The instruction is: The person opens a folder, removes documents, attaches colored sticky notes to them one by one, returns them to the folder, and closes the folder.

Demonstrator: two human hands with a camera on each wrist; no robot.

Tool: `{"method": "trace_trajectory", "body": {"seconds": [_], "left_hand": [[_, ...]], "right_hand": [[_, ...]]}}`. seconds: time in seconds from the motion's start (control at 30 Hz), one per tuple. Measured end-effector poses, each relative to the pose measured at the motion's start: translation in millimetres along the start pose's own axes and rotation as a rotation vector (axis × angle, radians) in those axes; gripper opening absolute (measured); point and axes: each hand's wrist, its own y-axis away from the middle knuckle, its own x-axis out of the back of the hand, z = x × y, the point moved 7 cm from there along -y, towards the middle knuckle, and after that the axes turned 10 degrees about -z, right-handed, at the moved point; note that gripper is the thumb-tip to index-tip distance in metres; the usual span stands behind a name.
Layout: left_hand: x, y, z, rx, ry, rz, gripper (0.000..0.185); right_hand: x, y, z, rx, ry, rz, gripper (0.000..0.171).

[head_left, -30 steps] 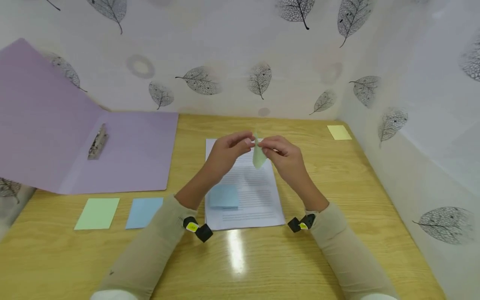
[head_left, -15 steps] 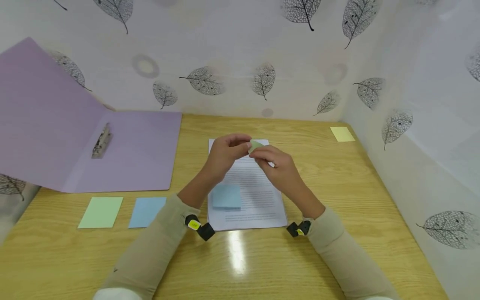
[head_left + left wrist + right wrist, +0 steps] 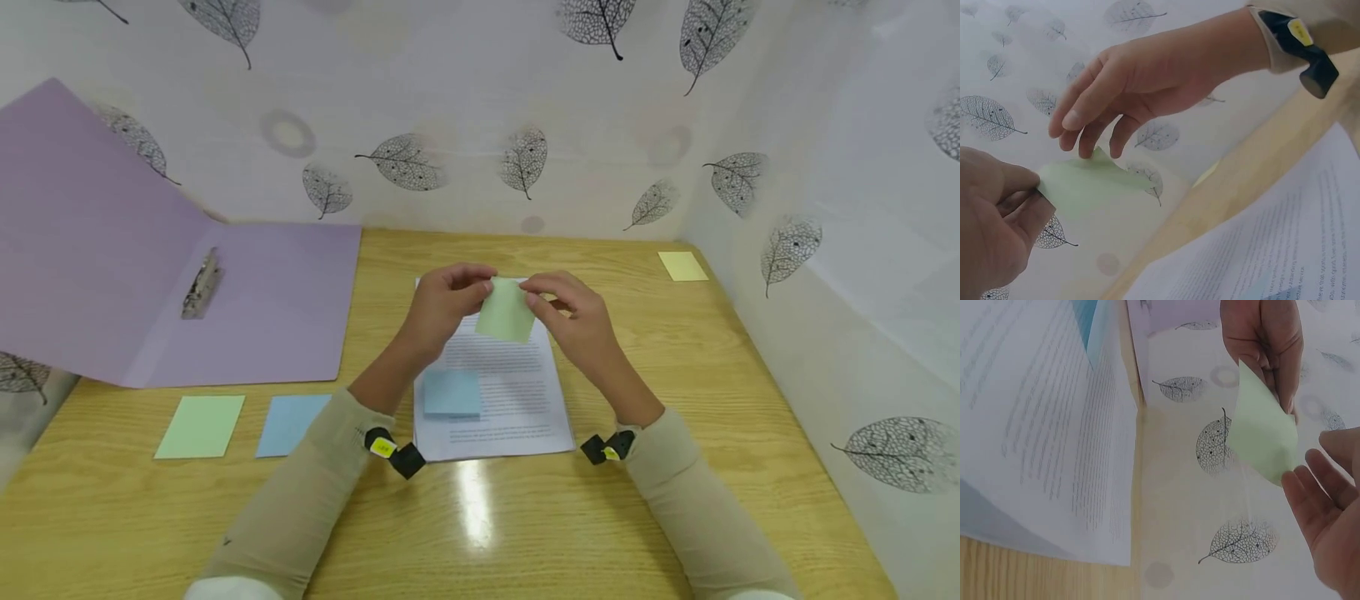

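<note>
My left hand (image 3: pixel 441 310) pinches a light green sticky note (image 3: pixel 504 315) at its upper left corner, above a stack of printed sheets (image 3: pixel 517 408). The note hangs with its face toward the head camera. My right hand (image 3: pixel 576 318) is at the note's other upper corner. In the right wrist view, a fingertip of the right hand (image 3: pixel 1335 519) touches the note's edge, while the thumb stands apart from it. The left wrist view also shows the right hand's fingers loosely bent. A blue sticky note (image 3: pixel 452 393) lies on the sheets' lower left part.
An open purple folder (image 3: pixel 277 300) with a metal clip (image 3: pixel 201 285) lies at the left, its cover raised. Before it lie a green sticky note (image 3: pixel 200 427) and a blue one (image 3: pixel 291 425), partly behind the left sleeve. A yellow note (image 3: pixel 682 267) lies far right.
The held green note has turned from edge-on, then mostly hidden behind the fingers, to facing the head camera. My right hand moved left, then back right, away from the left hand.
</note>
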Motion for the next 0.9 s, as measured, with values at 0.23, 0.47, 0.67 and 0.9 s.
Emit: {"method": "trace_trajectory", "body": {"seconds": [0.23,0.47,0.67,0.9], "left_hand": [[0.6,-1.1,-4.8,0.044,0.028,-0.001,0.022],[0.4,-5.4,-21.1,0.090,0.080,-0.014,0.021],[1.9,-12.8,-49.3,0.176,-0.078,-0.038,0.016],[4.8,-22.1,-69.9,0.177,-0.451,-0.076,0.014]], "right_hand": [[10,-3,-1,0.066,0.194,0.047,0.021],[5,-7,24,-0.109,0.203,-0.080,0.019],[-10,-6,60,-0.403,0.050,-0.256,0.024],[-22,-6,92,-0.524,0.061,-0.343,0.019]]}}
